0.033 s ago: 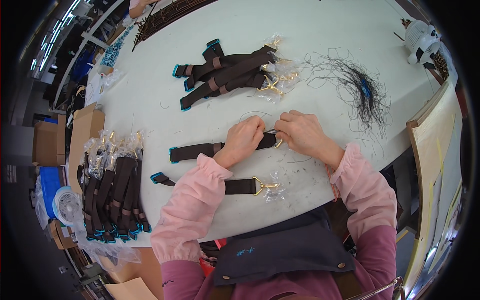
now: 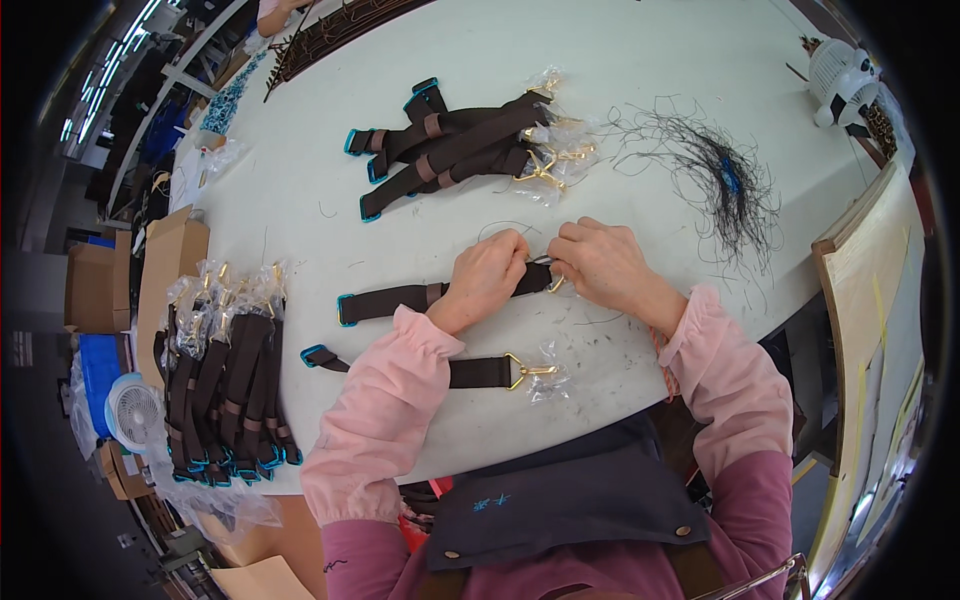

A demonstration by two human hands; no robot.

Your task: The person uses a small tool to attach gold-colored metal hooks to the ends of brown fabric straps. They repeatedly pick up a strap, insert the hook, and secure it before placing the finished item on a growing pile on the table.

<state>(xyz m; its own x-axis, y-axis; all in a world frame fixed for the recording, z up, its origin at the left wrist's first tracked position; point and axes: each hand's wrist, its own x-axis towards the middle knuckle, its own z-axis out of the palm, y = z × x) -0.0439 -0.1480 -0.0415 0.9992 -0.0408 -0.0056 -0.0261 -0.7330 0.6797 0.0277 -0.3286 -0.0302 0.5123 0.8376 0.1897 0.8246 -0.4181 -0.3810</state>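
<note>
A dark brown webbing strap [image 2: 388, 303] with a blue buckle at its left end lies across the table, passing under my left hand [image 2: 485, 278]. The fingers of that hand are closed at the strap's right part. Close beside it, my right hand [image 2: 605, 264] pinches at the strap's gold-metal end [image 2: 557, 284]. A thin dark sliver shows between the two hands, too small to name. A loose black thread curves just beyond my fingertips. Nearer to me lies a second strap [image 2: 480, 373], partly under my left forearm, with a gold clasp [image 2: 517, 371] in clear plastic wrap.
Several more straps [image 2: 470, 135] are heaped farther back. A tangle of black threads [image 2: 735, 185] lies at the right. Another bunch of straps [image 2: 235, 370] hangs over the left edge, near a cardboard box [image 2: 175, 262] and a small fan [image 2: 133, 412]. A white device [image 2: 845, 85] stands far right.
</note>
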